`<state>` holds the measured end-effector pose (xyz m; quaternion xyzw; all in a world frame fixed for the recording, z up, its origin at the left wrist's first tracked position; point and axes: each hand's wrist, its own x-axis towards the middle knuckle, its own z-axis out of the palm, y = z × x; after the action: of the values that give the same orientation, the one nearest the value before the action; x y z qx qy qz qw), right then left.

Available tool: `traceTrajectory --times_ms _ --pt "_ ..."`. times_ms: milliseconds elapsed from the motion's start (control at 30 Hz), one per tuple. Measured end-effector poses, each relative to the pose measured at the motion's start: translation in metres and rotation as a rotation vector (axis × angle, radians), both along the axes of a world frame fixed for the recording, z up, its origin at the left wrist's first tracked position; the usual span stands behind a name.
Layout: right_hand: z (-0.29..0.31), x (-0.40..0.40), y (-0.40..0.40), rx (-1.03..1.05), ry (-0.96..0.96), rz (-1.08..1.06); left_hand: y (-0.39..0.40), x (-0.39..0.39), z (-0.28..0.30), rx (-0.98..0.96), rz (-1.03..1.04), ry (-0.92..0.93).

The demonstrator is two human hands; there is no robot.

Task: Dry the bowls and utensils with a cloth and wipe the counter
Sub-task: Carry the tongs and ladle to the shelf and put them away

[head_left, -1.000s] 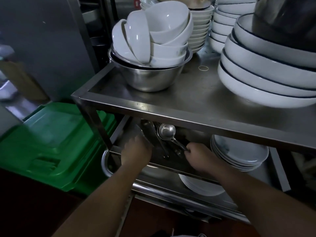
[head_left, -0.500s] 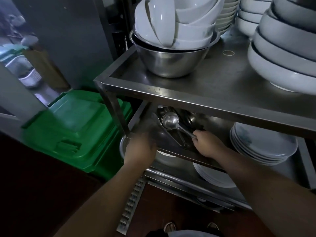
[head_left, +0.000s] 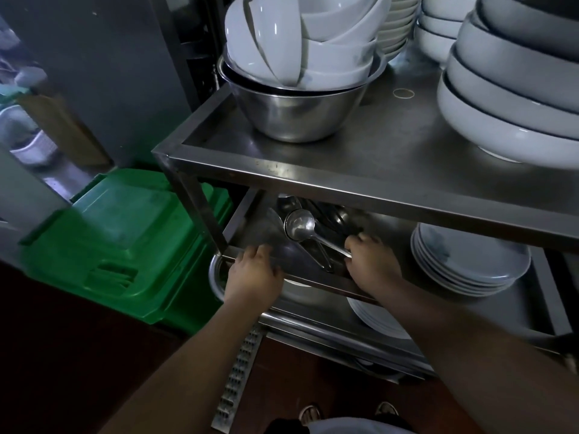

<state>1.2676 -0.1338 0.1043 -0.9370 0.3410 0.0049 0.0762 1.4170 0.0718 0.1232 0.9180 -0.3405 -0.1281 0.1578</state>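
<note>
White bowls (head_left: 313, 42); silver basin (head_left: 297, 114); green bin (head_left: 125, 245); dark-rimmed dishes (head_left: 513, 89).

We stand at a dim steel shelf rack (head_left: 360, 183); beside its left corner sits a green plastic bin (head_left: 125, 245), a grey wall (head_left: 103, 73) behind, dark floor (head_left: 62, 355) below

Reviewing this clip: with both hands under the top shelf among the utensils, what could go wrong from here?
1. The right hand grips the ladle handle among other dim utensils; pulling it out may drag or clatter its neighbours.
2. The white bowls sit tilted in the steel bowl directly above; a knock to the shelf frame might shift them.
3. The left hand rests at the middle shelf's edge, where utensils pulled out could catch it.
</note>
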Motion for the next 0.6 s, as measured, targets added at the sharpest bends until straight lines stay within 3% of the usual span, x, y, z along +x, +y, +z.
traceTrajectory --times_ms 600 --pt "0.008 -0.055 0.019 0.051 -0.134 -0.071 -0.054 -0.056 0.005 0.0 -0.308 -0.125"
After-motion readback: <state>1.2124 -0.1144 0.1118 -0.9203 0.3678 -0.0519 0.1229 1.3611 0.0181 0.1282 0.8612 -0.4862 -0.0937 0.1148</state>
